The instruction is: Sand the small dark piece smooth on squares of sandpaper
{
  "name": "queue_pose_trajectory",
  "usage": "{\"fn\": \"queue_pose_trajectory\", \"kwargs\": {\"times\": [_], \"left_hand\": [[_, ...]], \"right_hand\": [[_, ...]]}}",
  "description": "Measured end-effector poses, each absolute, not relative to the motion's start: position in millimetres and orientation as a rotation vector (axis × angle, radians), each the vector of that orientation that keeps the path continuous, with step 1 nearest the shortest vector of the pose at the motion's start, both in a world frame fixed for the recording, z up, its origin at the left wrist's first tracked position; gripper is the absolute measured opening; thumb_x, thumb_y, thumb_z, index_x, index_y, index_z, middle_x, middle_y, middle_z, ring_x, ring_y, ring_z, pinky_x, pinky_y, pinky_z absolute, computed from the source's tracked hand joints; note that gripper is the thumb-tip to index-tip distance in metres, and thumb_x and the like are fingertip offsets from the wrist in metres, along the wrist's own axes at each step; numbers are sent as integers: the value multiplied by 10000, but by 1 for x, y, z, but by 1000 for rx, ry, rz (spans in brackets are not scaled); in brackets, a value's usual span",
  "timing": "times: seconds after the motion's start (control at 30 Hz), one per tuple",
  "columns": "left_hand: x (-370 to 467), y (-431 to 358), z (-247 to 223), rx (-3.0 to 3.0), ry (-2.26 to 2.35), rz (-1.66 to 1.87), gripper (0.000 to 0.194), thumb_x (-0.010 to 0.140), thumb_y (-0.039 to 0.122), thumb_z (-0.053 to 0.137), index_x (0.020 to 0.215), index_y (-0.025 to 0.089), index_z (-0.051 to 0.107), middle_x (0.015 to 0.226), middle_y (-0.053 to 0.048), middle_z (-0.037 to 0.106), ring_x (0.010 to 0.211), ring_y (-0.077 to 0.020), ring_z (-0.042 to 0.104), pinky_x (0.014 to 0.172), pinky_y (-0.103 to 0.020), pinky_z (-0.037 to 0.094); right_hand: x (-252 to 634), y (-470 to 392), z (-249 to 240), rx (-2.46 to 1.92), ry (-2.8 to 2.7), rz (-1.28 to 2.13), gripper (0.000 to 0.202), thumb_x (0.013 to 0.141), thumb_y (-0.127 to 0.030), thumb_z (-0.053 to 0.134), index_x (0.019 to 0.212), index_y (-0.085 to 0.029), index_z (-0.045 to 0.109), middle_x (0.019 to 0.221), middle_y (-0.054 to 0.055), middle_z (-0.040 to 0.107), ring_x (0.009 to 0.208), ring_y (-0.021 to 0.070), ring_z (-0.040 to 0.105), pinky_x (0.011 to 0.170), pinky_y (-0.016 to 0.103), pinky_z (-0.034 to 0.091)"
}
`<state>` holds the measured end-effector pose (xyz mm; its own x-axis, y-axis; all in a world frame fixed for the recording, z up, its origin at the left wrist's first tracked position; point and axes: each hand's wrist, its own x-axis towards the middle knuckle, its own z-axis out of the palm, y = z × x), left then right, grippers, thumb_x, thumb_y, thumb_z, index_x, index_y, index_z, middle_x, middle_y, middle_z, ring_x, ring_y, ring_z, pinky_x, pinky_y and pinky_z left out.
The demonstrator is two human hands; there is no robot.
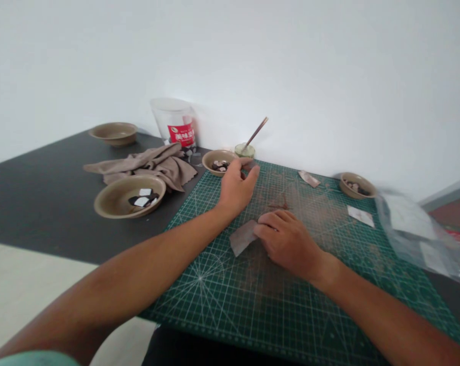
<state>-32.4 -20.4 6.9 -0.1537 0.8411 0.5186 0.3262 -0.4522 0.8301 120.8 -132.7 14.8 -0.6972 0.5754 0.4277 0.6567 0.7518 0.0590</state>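
My left hand (238, 187) is raised over the back of the green cutting mat, just right of a small brown bowl (210, 166) with dark and pale pieces in it. Its fingers and thumb curl together, with a blurred greyish patch at the tips; what they hold, if anything, I cannot make out. Nearer to me, my right hand (286, 241) rests on the mat, closed on the edge of a greyish-brown rectangular sheet that looks like sandpaper (242, 238). Brown dust lies on the mat around it.
A larger bowl (113, 201) with black and white pieces, a crumpled cloth (157, 165), another bowl (113, 133) and a clear plastic tub (172, 119) stand left. Behind is a glass dish (245, 151) with a stick. Right are a bowl (357, 185), sheets (360, 216) and a plastic bag (408, 223).
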Motion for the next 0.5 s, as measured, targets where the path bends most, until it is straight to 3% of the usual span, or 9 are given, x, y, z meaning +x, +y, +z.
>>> {"fn": "queue_pose_trajectory", "kwargs": {"times": [0.5], "left_hand": [[-32, -34, 17, 1848, 1294, 1654, 241, 916, 325, 615, 1116, 192, 633, 975, -39, 684, 718, -132, 541, 752, -298, 476]], "right_hand": [[98, -120, 31, -1126, -2834, -80, 134, 928, -155, 556, 950, -188, 684, 987, 85, 672, 930, 248, 591, 872, 414, 449]]}}
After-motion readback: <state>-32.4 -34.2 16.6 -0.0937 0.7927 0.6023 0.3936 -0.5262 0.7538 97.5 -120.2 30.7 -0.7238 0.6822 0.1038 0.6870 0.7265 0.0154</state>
